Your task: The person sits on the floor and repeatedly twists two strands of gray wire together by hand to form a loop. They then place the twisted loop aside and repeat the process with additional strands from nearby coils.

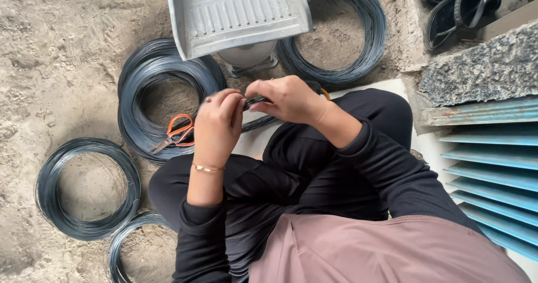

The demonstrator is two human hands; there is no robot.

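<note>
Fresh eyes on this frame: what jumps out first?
Dead centre, the left hand and right hand pinch a bundle of dark wire strands between them, above the person's lap. Around them, coils of dark wire lie on the sandy ground, with orange-handled scissors resting on the nearest coil. A grey metal tray sits at the top, overlapping two coils.

Light: you have soft, even daylight; shadows: faint; glare: mild on the grey ribbed metal tray [238, 14]; focus: sharp; edges: slightly bowed
</note>
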